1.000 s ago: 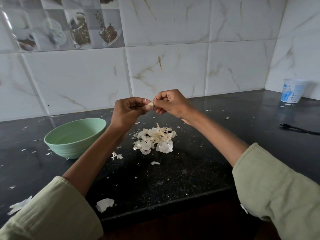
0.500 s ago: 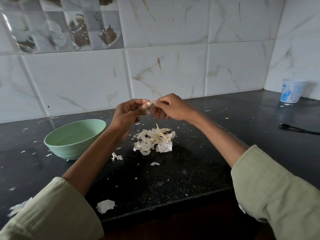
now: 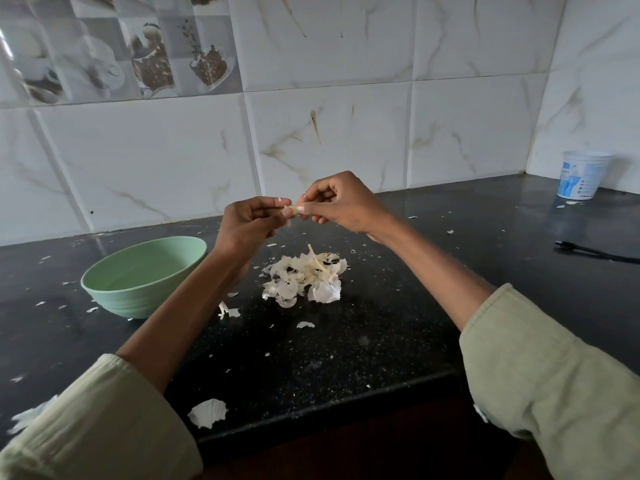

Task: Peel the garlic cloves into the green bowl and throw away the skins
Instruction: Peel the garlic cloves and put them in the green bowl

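My hands have lifted a touch above the skins (image 3: 304, 277) since a second ago. Left hand (image 3: 247, 223) and right hand (image 3: 341, 204) both pinch the clove (image 3: 293, 210), fingertips nearly meeting. It's not bare yet, I reckon; the bowl (image 3: 145, 271), left of the skins, waits.

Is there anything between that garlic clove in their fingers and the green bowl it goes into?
Nothing visible blocks it. The garlic clove is pinched between both hands above the counter; the green bowl sits open, lower and to the left, with only the left hand and forearm alongside.
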